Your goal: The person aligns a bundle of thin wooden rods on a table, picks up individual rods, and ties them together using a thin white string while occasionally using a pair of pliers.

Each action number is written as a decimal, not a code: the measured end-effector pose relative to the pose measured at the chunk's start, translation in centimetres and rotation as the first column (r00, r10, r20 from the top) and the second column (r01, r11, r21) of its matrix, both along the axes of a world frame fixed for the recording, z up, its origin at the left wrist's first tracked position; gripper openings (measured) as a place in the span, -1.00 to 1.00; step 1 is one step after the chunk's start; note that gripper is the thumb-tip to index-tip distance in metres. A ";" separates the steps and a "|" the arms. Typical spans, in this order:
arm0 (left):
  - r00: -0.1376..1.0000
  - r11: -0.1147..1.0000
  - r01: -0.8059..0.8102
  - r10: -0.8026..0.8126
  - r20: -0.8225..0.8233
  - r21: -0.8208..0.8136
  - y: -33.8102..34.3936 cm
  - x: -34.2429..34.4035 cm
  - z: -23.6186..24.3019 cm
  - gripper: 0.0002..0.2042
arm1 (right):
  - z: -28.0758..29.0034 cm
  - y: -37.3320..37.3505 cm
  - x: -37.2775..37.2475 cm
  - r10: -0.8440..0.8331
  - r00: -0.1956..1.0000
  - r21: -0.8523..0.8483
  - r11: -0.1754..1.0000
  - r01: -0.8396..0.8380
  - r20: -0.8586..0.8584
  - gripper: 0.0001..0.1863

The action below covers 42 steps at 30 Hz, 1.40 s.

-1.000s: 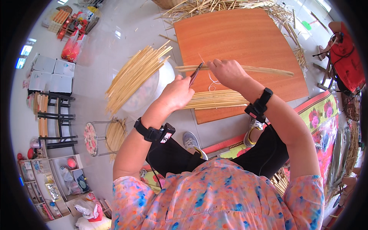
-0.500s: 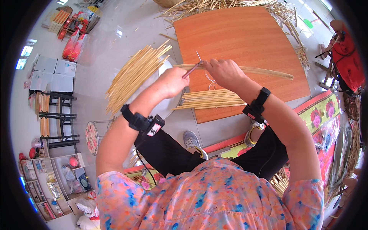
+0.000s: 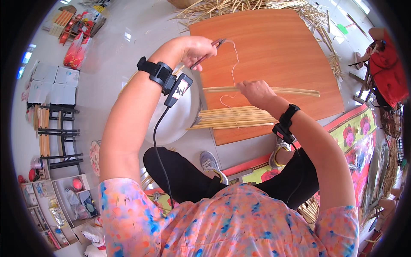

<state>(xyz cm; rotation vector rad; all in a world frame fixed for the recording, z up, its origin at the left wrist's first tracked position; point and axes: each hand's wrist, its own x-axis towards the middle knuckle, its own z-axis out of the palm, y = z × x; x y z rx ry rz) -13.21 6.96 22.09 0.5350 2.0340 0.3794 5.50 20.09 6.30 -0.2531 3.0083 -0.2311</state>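
Note:
My left hand [image 3: 198, 49] is closed around slim pliers with dark reddish handles [image 3: 205, 55], raised over the left side of an orange-brown wooden board [image 3: 261, 43]. From the pliers' tip a thin white thread [image 3: 237, 55] runs slackly down to a pair of pale straw-like stalks [image 3: 295, 92]. My right hand [image 3: 257, 93] pinches these stalks near their middle. Nearer me, a row of similar stalks [image 3: 235, 118] lies side by side on the board, with a loop of thread between it and the held stalks. Whether a needle sits in the pliers is too small to tell.
A round whitish surface [image 3: 173, 124] stands left of the board; my left arm hides most of the stalks on it. Loose stalks [image 3: 239, 5] litter the floor beyond the board. White boxes [image 3: 55, 83] and an open drawer unit [image 3: 64, 205] are at the left. A flowered mat [image 3: 349, 132] lies right.
My left hand and the pliers have moved up and away from the stalks, drawing out thread. My right hand has come slightly nearer with the stalks.

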 end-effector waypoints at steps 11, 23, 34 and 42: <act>0.904 0.983 0.163 -0.182 -0.387 -0.083 2.7 -4.9 -11.1 -0.78 | -1.4 3.9 1.1 -0.090 0.989 -0.091 0.991 0.101 0.114 -0.80; 0.563 0.974 0.226 -0.118 -0.818 0.015 2.5 -2.1 -23.4 -0.65 | -3.8 4.3 2.4 0.053 0.993 -0.077 0.996 -0.045 0.105 -0.65; 0.450 0.616 0.781 -0.437 -0.779 0.105 8.7 0.6 -25.0 -0.96 | -5.0 4.5 1.9 0.117 0.976 -0.125 0.988 -0.095 0.181 -0.77; 0.334 0.712 0.700 -0.262 -0.905 0.052 9.3 2.9 -26.0 -0.88 | -6.7 5.0 3.0 0.120 0.987 -0.133 0.985 -0.105 0.111 -0.68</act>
